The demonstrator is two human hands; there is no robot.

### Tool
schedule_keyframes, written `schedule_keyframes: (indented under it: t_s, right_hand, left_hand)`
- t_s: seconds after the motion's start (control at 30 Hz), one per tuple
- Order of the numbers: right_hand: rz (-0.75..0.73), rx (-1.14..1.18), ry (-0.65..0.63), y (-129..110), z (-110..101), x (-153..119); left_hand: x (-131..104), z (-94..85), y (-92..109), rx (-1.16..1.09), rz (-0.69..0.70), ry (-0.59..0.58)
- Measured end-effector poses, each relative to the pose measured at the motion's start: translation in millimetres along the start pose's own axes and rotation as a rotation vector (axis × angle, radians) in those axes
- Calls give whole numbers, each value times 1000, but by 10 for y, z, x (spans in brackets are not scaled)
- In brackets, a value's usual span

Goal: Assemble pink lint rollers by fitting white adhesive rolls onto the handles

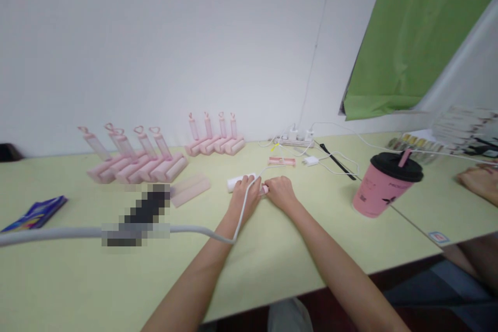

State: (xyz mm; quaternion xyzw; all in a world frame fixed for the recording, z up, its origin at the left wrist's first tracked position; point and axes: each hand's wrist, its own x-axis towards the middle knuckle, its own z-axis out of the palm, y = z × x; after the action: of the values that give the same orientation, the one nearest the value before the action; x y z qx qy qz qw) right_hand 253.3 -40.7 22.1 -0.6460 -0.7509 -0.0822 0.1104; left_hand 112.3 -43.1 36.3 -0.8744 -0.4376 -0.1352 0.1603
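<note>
Both hands meet near the middle of the pale green counter (334, 249), with a small pink piece (264, 190) between them. The right hand (280, 192) is curled in, its grip clamped on the near side of that piece. The left hand (246, 194) lies palm down beside it, its fingers over a white cylinder (234, 183) and its thumb side against the pink piece; whether its grip is closed on either cannot be told. A thick white cable (202, 229) runs across the view in front of the left hand and forearm. Beyond the hands lie a narrow pink frame (282, 161), a white charger (310, 161), a black strap (337, 161) and, by the wall, a power strip (298, 142) with plugs and thin wires. To the left, two groups of pink boxes (136, 168) bear upright clear tubes (144, 145) with looped tops. Flat pink pieces (190, 190) lie in front of them, near a pixelated dark object (146, 211); a blue packet (35, 213) is farther left. To the right stands a pink cup (383, 187) with a black lid and pink straw, and past it another person's hand (480, 182) rests near the counter's right side.
</note>
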Motion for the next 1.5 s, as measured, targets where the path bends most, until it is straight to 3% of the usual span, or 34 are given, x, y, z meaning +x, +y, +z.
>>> schedule_keyframes:
  t_s: [0.1,0.23,0.3,0.43,0.57,0.7,0.8,1.0,1.17,1.3,1.4,1.5]
  right_hand:
    - [92,-10,20,115,-3,22]
    - [308,-29,55,334,-21,34]
    - [338,-44,60,401,-24,32]
    - [326,-50,30,442,19,34]
    - [473,-64,46,527,101,46]
    - [595,-73,43,662,137,37]
    - [580,-21,14,698,112,25]
    - [412,179,-56,657,76,54]
    - [501,157,177,685,229,80]
    - [508,85,290,765,345,139]
    - [469,54,289,865,386,255]
    - [459,112,179,955,427,370]
  left_hand:
    - [16,-49,-83,38,17,116]
    - [32,-52,-289,-13,-149,223]
    - [24,-11,-396,-31,-204,235]
    - [-25,146,-556,-29,-215,161]
    - [-61,262,-637,-55,-254,-25]
    - [-59,262,-662,-42,-287,-8]
    - [-44,230,-663,-69,-332,60]
    - [-15,197,-655,-180,-436,219]
    - [-8,254,-657,-258,-440,186]
    - [-8,265,-645,-350,-344,148]
    - [-23,245,-626,-364,-274,111]
    - [-37,254,-618,-330,-201,112]
